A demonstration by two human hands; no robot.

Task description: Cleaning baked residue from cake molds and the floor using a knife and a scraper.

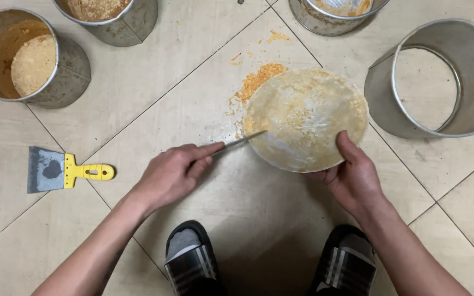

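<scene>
On the tiled floor, our right hand grips the round disc by its near rim; our left hand closes round a blade touching its left edge. Bare tiles lie leftward.

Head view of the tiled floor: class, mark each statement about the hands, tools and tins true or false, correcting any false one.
1. The right hand grips the round disc by its near edge. True.
2. The left hand holds the yellow-handled scraper. False: it holds a thin metal blade; the scraper lies on the floor.
3. Orange crumbs lie beside the disc. True.
4. The bottomless metal ring holds powder. False: floor shows through it.
</scene>
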